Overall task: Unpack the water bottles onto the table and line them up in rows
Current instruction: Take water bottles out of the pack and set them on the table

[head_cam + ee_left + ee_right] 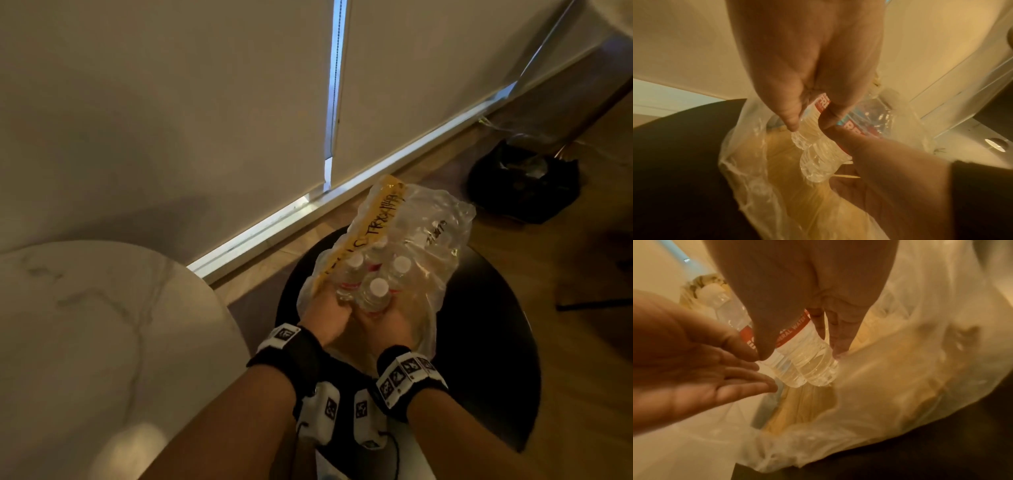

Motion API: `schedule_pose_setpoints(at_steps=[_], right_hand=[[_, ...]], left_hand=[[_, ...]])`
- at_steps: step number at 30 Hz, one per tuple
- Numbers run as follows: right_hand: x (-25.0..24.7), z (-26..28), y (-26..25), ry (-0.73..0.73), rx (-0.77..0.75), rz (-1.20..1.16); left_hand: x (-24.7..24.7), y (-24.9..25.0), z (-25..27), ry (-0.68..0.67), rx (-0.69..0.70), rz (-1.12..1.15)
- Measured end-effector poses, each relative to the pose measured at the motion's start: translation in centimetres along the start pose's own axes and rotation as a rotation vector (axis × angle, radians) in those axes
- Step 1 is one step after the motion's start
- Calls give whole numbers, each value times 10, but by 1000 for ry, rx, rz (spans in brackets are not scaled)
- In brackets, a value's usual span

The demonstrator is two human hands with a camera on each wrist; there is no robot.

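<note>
So both hands are in the torn plastic wrap (404,236) on the black stool (486,342): left hand (327,317) and right hand (385,320) each grip a water bottle (375,294), marble table (85,325) beside, wood floor

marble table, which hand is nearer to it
Left. The left hand grips bottles in the plastic pack on the side toward the marble table; the right hand is beyond it.

Your head view is dim and warm, daylight leaking through the blind gap (337,85); both wrist views look soft, amber, edge-warped.
</note>
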State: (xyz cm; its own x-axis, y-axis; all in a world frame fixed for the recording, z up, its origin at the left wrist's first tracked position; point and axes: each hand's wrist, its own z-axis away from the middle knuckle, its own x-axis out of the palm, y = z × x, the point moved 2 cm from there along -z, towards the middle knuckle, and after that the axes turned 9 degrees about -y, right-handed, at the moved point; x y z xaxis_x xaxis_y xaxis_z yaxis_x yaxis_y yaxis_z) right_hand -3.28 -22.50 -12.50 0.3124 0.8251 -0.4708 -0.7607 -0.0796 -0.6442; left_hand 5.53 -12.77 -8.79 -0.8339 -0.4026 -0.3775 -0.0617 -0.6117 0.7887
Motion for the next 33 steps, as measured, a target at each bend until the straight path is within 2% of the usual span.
schedule_pose_setpoints(at_steps=[2,8,11,15,18,23,28,33], right_hand=[[-4,-4,5,-19,-6,10],[-18,4,18,-80,-25,-66],[-27,16,20,-92,-80,-105],[-45,52,5,-111,-198,-104],[-49,95,-10,-144,-324,-52],[-12,189,-27,-243,-396,180],[95,295,-23,-435,-365,233],[222,399,-12,-605,-439,260]], left_hand=[[-4,1,-17,53,63,49],[-6,-2,-31,32,33,134],[-5,1,-20,38,72,101],[-11,17,22,4,143,189],[-25,21,78,-37,212,237],[-44,-22,202,122,180,325],[-53,-104,362,352,67,426],[-54,-216,506,567,-138,414]])
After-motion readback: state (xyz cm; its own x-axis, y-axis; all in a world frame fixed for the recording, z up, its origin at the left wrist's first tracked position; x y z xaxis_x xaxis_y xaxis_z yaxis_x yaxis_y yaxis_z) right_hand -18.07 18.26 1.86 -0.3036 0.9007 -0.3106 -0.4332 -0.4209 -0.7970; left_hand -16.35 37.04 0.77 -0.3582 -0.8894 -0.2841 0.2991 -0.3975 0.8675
